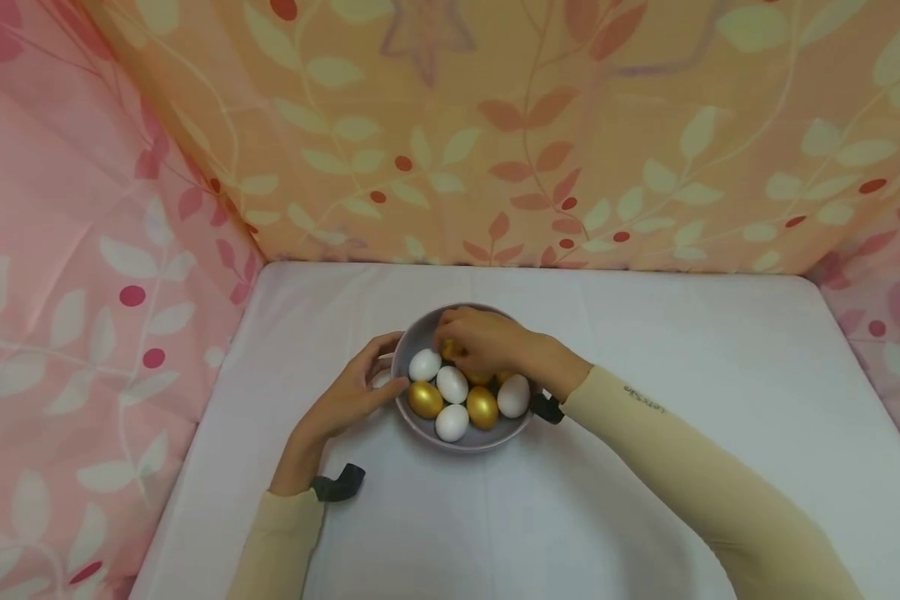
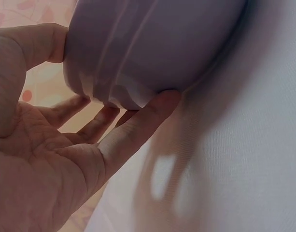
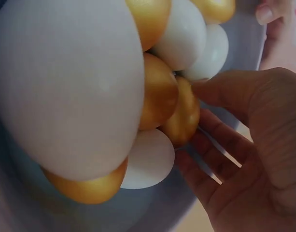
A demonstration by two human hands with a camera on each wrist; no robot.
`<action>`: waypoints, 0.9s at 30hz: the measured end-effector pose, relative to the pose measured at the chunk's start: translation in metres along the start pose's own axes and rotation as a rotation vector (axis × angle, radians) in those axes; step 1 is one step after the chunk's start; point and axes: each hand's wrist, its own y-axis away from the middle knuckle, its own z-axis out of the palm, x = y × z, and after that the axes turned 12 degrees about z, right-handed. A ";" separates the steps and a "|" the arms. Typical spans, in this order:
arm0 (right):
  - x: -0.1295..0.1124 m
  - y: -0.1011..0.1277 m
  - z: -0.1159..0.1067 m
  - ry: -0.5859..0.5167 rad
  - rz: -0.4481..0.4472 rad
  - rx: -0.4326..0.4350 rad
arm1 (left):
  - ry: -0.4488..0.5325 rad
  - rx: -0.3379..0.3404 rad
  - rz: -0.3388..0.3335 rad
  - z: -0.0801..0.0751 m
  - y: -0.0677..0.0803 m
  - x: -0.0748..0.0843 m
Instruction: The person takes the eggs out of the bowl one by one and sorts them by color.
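A round grey-purple bowl point(image 1: 465, 447) holds several white and gold eggs. My left hand point(image 1: 356, 387) grips the bowl's left side, thumb at the rim and fingers spread along the outer wall. In the left wrist view, its fingertips point(image 2: 169, 99) touch the bowl low down, near the tabletop. Reaching in from the right, my right hand point(image 1: 487, 340) pinches a gold egg point(image 3: 184, 113) between thumb and fingers at the bowl's far side. A white egg point(image 3: 150, 159) and another gold egg point(image 3: 160, 92) lie against it. The right hand and wrist cover some eggs in the head view.
The bowl stands on a table with a white cloth point(image 1: 420, 525). A yellow leaf-patterned curtain point(image 1: 450, 125) hangs behind the table, with pink patterned fabric point(image 1: 60, 333) at the left. Dark wrist mounts point(image 1: 341, 483) stick out at both wrists.
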 end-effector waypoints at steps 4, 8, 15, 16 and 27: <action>-0.006 -0.006 0.000 0.037 0.012 -0.036 | -0.006 0.014 -0.006 -0.002 0.004 0.001; -0.008 -0.009 0.001 0.062 0.017 -0.072 | -0.010 0.026 -0.020 -0.002 0.006 0.001; -0.003 -0.007 -0.001 0.070 0.055 -0.090 | -0.017 -0.003 0.003 0.003 -0.003 0.003; -0.003 -0.007 -0.002 0.069 0.056 -0.092 | -0.019 -0.001 0.001 0.003 -0.003 0.004; -0.004 -0.006 -0.005 0.181 0.063 -0.086 | -0.026 0.007 -0.022 0.002 -0.003 0.003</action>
